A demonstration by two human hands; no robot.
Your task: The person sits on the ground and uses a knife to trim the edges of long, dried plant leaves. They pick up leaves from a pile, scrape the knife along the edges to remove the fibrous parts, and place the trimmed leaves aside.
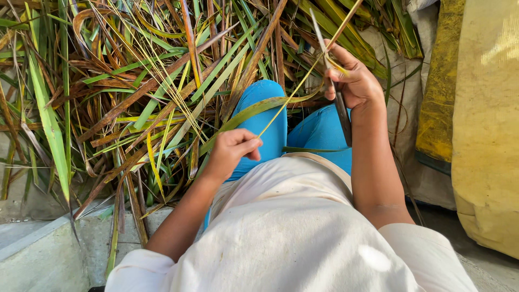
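Left hand fingers pinch the lower end of a thin yellow leaf rib; right hand grips a knife against it. Stripping appears midway; the leaf pile left of the knife remains largely unprocessed

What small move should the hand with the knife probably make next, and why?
Probably slide the knife further along the thin strip. The right hand presses the blade against it while the left hand pinches its lower end taut, so it looks ready for stripping.
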